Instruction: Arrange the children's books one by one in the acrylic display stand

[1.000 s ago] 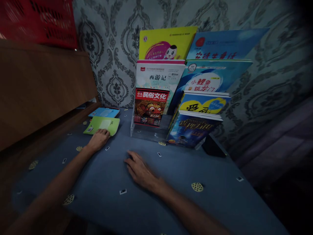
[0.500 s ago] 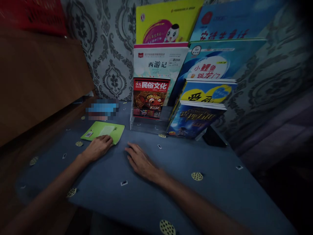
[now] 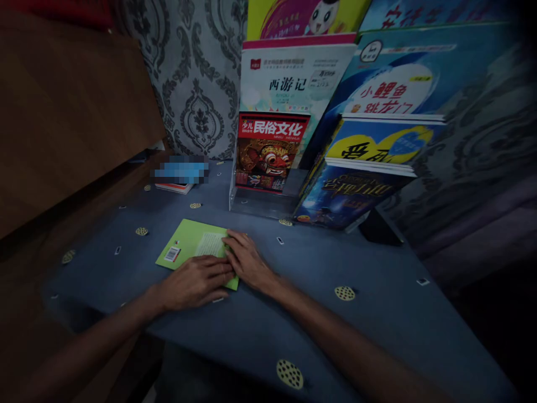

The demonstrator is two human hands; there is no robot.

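A thin light-green book [image 3: 188, 240] with a barcode and a block of print on its upper face lies on the blue patterned tablecloth [image 3: 310, 313]. Across its near edge rests my left hand [image 3: 197, 281], its fingers stretched out flat to the right. My right hand [image 3: 250, 261] lies at the book's right edge, fingers extended and slightly bent over that edge. The fingertips of both hands meet near the lower right corner and cover part of it. My right thumb is hard to make out.
Behind my hands, a clear stepped rack [image 3: 262, 207] holds several upright books, including a red-covered one [image 3: 268, 154] and a dark blue one [image 3: 352, 193]. A dark flat object [image 3: 381, 228] stands beside it. Farther left lies a blurred-out blue item [image 3: 180, 170]. A wooden panel [image 3: 75, 123] borders the left.
The green book has come nearer and to the right with my left hand. My right hand, earlier apart from it, now touches its right edge. The view has tilted down slightly.
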